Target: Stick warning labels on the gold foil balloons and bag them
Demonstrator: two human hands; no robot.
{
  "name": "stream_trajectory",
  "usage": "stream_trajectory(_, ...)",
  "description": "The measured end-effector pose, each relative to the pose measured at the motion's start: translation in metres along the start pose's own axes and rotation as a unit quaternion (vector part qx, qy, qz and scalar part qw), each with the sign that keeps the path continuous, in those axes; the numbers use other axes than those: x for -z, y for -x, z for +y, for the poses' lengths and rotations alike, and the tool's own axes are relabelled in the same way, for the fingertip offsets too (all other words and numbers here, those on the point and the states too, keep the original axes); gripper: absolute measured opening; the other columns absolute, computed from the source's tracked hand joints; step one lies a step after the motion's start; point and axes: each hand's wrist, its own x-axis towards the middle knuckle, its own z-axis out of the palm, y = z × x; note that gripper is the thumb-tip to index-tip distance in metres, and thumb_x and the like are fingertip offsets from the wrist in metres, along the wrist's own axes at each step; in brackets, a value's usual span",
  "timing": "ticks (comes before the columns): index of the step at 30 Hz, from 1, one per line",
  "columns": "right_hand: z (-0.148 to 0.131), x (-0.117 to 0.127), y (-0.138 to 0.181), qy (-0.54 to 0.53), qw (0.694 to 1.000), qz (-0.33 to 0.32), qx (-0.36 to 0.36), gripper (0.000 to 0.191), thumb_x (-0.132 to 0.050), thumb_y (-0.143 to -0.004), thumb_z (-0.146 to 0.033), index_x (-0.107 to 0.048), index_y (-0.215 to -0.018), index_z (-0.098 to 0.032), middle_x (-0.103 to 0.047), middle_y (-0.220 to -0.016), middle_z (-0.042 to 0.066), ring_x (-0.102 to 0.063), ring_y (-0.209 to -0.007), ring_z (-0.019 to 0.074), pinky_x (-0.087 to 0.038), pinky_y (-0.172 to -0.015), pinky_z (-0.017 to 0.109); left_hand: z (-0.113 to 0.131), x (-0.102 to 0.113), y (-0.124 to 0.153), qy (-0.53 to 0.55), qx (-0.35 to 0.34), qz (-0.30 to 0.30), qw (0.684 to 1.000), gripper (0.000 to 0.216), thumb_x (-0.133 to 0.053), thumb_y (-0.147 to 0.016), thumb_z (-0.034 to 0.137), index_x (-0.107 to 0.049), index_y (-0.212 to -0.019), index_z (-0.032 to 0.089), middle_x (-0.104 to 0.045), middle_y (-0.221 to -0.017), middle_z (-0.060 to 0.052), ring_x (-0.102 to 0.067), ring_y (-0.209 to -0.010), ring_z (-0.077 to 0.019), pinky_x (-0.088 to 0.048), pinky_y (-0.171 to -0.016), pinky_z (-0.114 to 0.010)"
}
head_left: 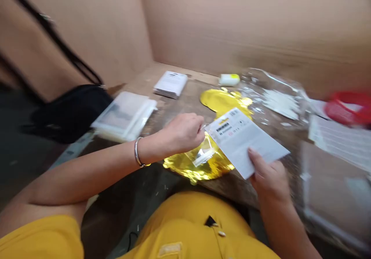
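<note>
Bent at the elbow (24, 205), the person's left arm (95, 174) stretches in from the near left, the left hand (185, 133) curled like a fist. I see the right forearm (285, 222) slanting in, near right, its hand (268, 174) pinching, thumb (256, 161) uppermost.

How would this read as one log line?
Right hand: holds flat white printed card | left hand: curled near card's corner, grip unclear | beneath: shiny gold foil

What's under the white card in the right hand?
Shiny gold foil peeks out past the white card, with brown tabletop beside it. Whatever lies directly behind the card and right hand is hidden.
</note>
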Motion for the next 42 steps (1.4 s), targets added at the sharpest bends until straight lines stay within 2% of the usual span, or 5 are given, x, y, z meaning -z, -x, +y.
stream_trajectory(6, -0.033, 0.059, 0.022, 0.085, 0.958, 0.260, 0.085, 0.051, -0.069, -0.079, -0.041, -0.060, -0.123, -0.017, -0.064, -0.125, 0.010, -0.060, -0.118, 0.0267, -0.043, -0.107, 0.046, 0.040, -0.073, -0.058, 0.028, -0.031, -0.105, 0.994, 0.019, -0.047, -0.076, 0.023, -0.061, -0.065, 0.017, -0.062, -0.061, -0.006, -0.055, -0.056, -0.0191, -0.033, -0.051, -0.029)
stream_trajectory(11, -0.037, 0.077, 0.070, 0.114, 0.987, 0.086, -0.075, 0.039, -0.068, -0.078, -0.045, -0.069, -0.109, -0.022, -0.071, -0.113, 0.009, -0.066, -0.107, 0.0317, -0.057, -0.088, 0.044, 0.060, -0.092, -0.080, 0.014, 0.002, -0.133, 0.991, 0.019, -0.048, -0.076, 0.025, -0.063, -0.067, 0.017, -0.065, -0.063, -0.008, -0.057, -0.055, -0.0190, -0.034, -0.049, -0.027)
stream_trajectory(16, 0.000, 0.083, 0.058, 0.159, 0.978, 0.091, -0.103, 0.040, -0.064, -0.078, -0.048, -0.071, -0.099, -0.014, -0.074, -0.101, 0.013, -0.069, -0.096, 0.0326, -0.058, -0.082, 0.045, 0.066, -0.101, -0.082, 0.012, -0.019, -0.160, 0.987, 0.023, -0.048, -0.081, 0.029, -0.065, -0.073, 0.017, -0.067, -0.065, -0.007, -0.059, -0.055, -0.0183, -0.042, -0.053, -0.028)
stream_trajectory(24, 0.021, 0.088, 0.031, 0.185, 0.972, 0.132, -0.055, 0.041, -0.063, -0.077, -0.043, -0.071, -0.104, -0.012, -0.073, -0.105, 0.014, -0.066, -0.106, 0.0313, -0.054, -0.090, 0.042, 0.024, -0.129, -0.066, -0.024, -0.247, -0.148, 0.957, 0.051, -0.035, -0.097, 0.038, -0.035, -0.145, 0.020, -0.030, -0.156, -0.008, -0.021, -0.145, -0.0279, -0.017, -0.116, -0.049)
stream_trajectory(42, 0.028, 0.098, 0.010, 0.028, 0.968, -0.107, -0.227, 0.049, -0.073, -0.070, -0.048, -0.070, -0.107, -0.016, -0.072, -0.109, 0.011, -0.069, -0.099, 0.0306, -0.056, -0.086, 0.046, 0.017, -0.130, -0.071, -0.003, -0.278, -0.200, 0.940, 0.059, -0.035, -0.098, 0.047, -0.024, -0.150, 0.024, -0.018, -0.159, -0.007, -0.017, -0.147, -0.0254, -0.010, -0.119, -0.047)
